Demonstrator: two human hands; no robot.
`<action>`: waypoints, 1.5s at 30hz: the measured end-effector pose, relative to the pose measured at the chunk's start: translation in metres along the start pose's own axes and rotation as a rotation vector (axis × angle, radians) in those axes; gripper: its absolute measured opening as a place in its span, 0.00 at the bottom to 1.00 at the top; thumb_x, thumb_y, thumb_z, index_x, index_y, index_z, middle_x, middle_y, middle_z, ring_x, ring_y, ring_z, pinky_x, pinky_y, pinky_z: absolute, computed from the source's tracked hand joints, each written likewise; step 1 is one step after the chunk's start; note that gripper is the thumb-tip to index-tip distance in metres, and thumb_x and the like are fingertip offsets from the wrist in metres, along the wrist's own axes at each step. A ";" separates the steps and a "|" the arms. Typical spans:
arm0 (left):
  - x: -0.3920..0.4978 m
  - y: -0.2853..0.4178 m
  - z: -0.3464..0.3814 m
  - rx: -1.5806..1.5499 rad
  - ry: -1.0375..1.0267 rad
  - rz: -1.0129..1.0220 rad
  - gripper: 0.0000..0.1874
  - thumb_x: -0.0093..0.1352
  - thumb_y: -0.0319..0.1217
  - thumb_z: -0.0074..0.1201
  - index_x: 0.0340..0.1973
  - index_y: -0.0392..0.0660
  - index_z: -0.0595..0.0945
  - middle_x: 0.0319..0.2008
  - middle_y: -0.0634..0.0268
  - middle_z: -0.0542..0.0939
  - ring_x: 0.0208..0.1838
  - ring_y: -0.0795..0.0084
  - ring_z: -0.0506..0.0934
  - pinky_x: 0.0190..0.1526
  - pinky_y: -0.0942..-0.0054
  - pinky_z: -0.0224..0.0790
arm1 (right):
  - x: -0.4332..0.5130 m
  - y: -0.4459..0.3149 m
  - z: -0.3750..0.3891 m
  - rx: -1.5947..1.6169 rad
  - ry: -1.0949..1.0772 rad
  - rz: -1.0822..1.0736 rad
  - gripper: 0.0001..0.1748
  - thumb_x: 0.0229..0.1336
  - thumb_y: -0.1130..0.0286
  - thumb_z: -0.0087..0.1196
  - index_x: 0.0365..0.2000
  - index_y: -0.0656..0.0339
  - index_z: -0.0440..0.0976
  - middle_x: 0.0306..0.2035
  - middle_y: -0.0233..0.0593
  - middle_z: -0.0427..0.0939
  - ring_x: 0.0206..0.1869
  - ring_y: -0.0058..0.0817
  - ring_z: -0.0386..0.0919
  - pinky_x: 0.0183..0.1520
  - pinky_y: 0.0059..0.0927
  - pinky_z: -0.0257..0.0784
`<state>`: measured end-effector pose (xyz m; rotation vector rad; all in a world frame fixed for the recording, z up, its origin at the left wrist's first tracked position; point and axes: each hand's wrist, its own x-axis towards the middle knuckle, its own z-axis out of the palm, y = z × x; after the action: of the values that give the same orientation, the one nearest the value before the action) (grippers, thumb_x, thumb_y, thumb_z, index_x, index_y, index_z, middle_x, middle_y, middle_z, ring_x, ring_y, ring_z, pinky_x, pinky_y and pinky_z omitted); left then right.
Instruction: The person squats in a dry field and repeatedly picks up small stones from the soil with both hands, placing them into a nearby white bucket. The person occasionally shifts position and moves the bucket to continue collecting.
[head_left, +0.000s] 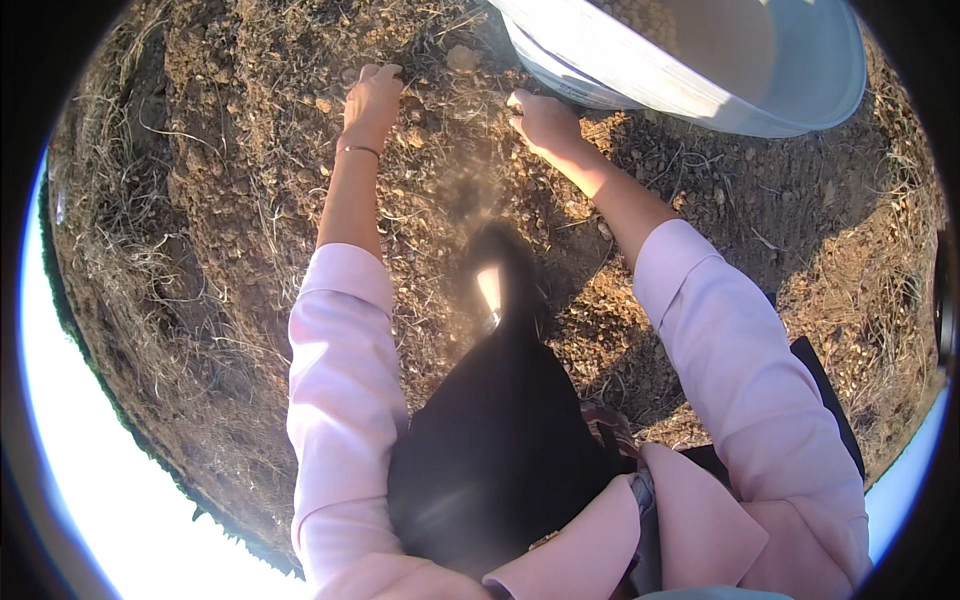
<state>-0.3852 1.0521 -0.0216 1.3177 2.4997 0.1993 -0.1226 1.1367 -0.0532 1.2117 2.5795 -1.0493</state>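
Observation:
My left hand (373, 101) reaches down over dry, cloddy soil (424, 202), its fingers bent at the ground and a thin bracelet on the wrist. Whether anything sits under those fingertips is hidden by the back of the hand. To the right, my right hand (547, 126) is curled low over the earth, thumb and forefinger near each other; I see no clear object between them. Close beyond it stands a large white plastic bucket (667, 90), seen tilted and cut off by the top of the view. Small tan pieces (645, 21), too blurred to name, lie inside it.
Dry stalks and roots (169, 262) litter the ground on the left. A pale clod (463, 58) lies between my hands and the bucket. My dark-clad leg (502, 420) extends forward below my arms. Shadow (780, 187) covers soil beneath the bucket.

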 end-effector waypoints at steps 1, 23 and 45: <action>-0.007 0.001 -0.002 -0.015 0.041 -0.032 0.20 0.73 0.38 0.46 0.57 0.48 0.79 0.60 0.56 0.74 0.54 0.55 0.79 0.56 0.58 0.73 | -0.008 0.007 -0.002 0.244 -0.065 0.052 0.22 0.62 0.64 0.58 0.56 0.58 0.74 0.29 0.46 0.82 0.29 0.31 0.81 0.33 0.39 0.72; -0.106 0.107 0.080 -0.087 -0.326 0.265 0.15 0.69 0.44 0.53 0.45 0.51 0.79 0.43 0.59 0.84 0.48 0.51 0.82 0.50 0.58 0.72 | -0.189 0.099 -0.050 1.970 -0.113 0.645 0.15 0.72 0.55 0.49 0.38 0.57 0.67 0.33 0.38 0.75 0.27 0.22 0.72 0.15 0.15 0.65; -0.149 0.038 0.069 0.130 -0.062 0.224 0.09 0.65 0.32 0.60 0.39 0.46 0.79 0.29 0.61 0.79 0.33 0.65 0.82 0.33 0.65 0.75 | -0.202 0.088 0.016 -0.261 -0.135 0.016 0.16 0.62 0.64 0.54 0.48 0.57 0.68 0.36 0.45 0.81 0.33 0.44 0.82 0.36 0.46 0.77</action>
<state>-0.2540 0.9497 -0.0466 1.6306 2.3459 0.0446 0.0743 1.0364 -0.0397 1.0580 2.5011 -0.7338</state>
